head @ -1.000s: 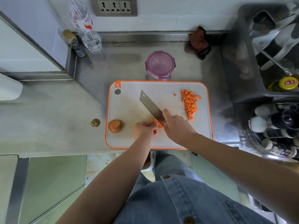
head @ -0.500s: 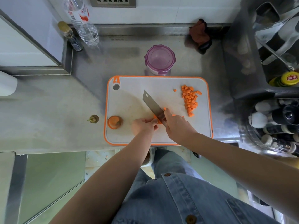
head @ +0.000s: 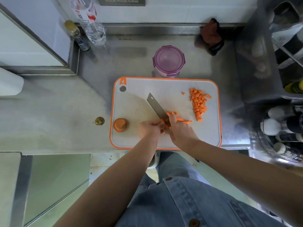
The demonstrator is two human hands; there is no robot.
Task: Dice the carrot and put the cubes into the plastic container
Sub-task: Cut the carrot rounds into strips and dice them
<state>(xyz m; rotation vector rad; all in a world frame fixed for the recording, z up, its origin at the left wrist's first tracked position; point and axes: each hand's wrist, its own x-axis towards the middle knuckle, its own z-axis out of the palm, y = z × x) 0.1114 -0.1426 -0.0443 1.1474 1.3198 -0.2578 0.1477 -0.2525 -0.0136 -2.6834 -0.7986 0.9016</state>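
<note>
Carrot on the board [head: 136, 102], mid-cut.
My left hand [head: 150, 128] pinched the carrot piece [head: 162, 121]; my right hand [head: 179, 130] gripped the knife [head: 156, 106]; cubes [head: 199, 104] lay piled rightward.

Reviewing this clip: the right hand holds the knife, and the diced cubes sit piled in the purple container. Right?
Not quite. The head view shows the diced cubes piled on the cutting board, not in the purple container. The right hand does hold the knife.
</note>
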